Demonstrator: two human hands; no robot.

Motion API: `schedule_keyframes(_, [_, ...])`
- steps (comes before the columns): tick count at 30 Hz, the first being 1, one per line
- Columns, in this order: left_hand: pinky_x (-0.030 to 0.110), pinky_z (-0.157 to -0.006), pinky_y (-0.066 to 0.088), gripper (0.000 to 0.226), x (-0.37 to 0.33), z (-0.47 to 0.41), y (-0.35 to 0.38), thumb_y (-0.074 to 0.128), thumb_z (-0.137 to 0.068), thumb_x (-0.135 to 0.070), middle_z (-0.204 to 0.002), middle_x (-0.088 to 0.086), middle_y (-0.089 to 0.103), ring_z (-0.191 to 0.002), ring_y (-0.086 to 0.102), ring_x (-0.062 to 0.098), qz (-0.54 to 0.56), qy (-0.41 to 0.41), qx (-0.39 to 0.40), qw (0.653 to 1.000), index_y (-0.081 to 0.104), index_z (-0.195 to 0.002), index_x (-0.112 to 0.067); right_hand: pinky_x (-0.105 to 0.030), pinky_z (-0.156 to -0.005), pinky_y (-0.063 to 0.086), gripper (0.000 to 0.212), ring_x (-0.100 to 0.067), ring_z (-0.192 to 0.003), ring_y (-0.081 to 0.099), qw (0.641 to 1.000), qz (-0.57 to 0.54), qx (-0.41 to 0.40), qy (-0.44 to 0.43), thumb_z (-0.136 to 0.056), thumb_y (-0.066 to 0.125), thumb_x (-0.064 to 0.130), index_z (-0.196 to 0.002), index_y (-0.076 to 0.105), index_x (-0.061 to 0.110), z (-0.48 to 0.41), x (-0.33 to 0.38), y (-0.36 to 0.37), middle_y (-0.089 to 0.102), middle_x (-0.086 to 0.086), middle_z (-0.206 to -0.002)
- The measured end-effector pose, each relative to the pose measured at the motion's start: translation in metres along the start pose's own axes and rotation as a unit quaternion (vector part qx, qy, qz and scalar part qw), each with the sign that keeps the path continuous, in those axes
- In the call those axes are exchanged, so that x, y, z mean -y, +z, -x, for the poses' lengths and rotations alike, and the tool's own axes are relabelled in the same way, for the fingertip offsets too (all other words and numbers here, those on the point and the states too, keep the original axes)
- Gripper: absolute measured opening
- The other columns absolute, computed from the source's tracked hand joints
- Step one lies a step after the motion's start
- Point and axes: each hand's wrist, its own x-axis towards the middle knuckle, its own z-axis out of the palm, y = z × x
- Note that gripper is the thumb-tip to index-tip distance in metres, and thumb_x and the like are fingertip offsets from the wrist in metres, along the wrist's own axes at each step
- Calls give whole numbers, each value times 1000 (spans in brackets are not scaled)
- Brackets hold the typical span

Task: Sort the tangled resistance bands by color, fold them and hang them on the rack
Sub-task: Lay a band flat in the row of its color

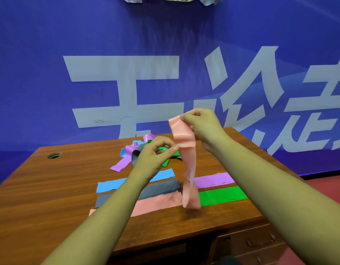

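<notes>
The pink band (186, 148) hung long-axis down from the right hand (201, 125) pinching its top, the left hand (155, 153) pinching its edge just below.

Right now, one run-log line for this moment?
right hand: pinches pink band top | left hand: pinches its edge | flat on table: blue band, grey band, pink strip, purple band, green band | tangle: behind

Over desk (50, 188), pink band (184, 142) hangs; right hand (199, 123) pinches top end, left hand (155, 152) pinches edge lower.
</notes>
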Motion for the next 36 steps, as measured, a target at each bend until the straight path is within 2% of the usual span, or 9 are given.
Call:
schedule_keyframes(4, [20, -68, 46, 11, -10, -5, -14, 62, -92, -9, -75, 0, 61, -69, 57, 8, 50, -24, -35, 998, 61, -81, -12, -27, -48, 49, 10, -15, -46, 55, 997, 62, 16, 43, -87, 59, 8, -90, 65, 1, -5, -10, -8, 61, -13, -68])
schedule_keyframes(7, [19, -65, 48, 12, -19, -10, -22, 60, -94, -7, -71, 4, 59, -65, 57, 11, 45, -12, -55, 997, 61, -83, -12, -30, -52, 52, 16, -22, -52, 63, 984, 135, 89, 77, -90, 61, 18, -80, 61, 5, -5, -16, -12, 61, -12, -63])
schedule_keyframes(11, [18, -65, 52, 11, -30, -15, -24, 60, -94, -7, -69, 1, 61, -63, 57, 8, 23, 3, -67, 997, 62, -84, -11, -38, -65, 58, 32, -22, -64, 68, 949, 304, 28, -75, -94, 57, 35, -72, 58, 10, -6, -23, -5, 65, -6, -66])
schedule_keyframes(15, [17, -58, 48, 10, -32, -20, -24, 62, -92, -8, -63, -1, 60, -58, 56, 5, -2, 3, -102, 995, 62, -83, -10, -27, -60, 53, 27, -7, -65, 64, 971, 145, 102, -160, -92, 61, 36, -83, 65, 11, 3, -10, -2, 67, -4, -73])
schedule_keyframes(18, [19, -59, 50, 5, -31, -22, -24, 64, -92, -12, -72, 10, 66, -64, 61, 9, 6, -17, -120, 993, 61, -95, -9, -23, -68, 53, 18, -7, -75, 64, 945, 205, 158, -201, -85, 72, 31, -92, 69, 14, 3, -10, 1, 70, 1, -83])
schedule_keyframes(21, [20, -65, 54, 20, -28, -21, -27, 65, -92, -16, -77, 8, 70, -67, 63, 6, 11, -39, -120, 992, 59, -111, -10, -21, -71, 52, 9, -5, -76, 64, 939, 227, 144, -214, -86, 70, 20, -93, 72, 14, 2, -13, 5, 71, 5, -83])
schedule_keyframes(26, [16, -74, 53, 27, -25, -16, -34, 64, -93, -23, -93, 4, 72, -85, 68, 4, -21, -27, -65, 997, 66, -119, -16, -30, -72, 57, 6, -16, -81, 69, 963, 143, 154, -170, -88, 68, 14, -92, 71, 11, 2, -10, 6, 72, -5, -87])
schedule_keyframes(29, [20, -82, 55, 23, -25, -15, -38, 65, -92, -26, -103, -1, 73, -100, 67, 12, -55, -25, -44, 997, 71, -113, -18, -26, -67, 55, 9, -11, -77, 66, 968, 118, 162, -153, -87, 69, 10, -96, 70, 9, 4, -5, 6, 71, -6, -89])
schedule_keyframes(36, [21, -78, 53, 12, -25, -17, -36, 65, -92, -21, -95, 2, 72, -92, 66, 13, -56, -9, -83, 995, 71, -98, -13, -26, -68, 54, 17, -15, -82, 66, 973, 85, 195, -85, -84, 73, 15, -100, 70, 10, 4, 1, 7, 71, -14, -96])
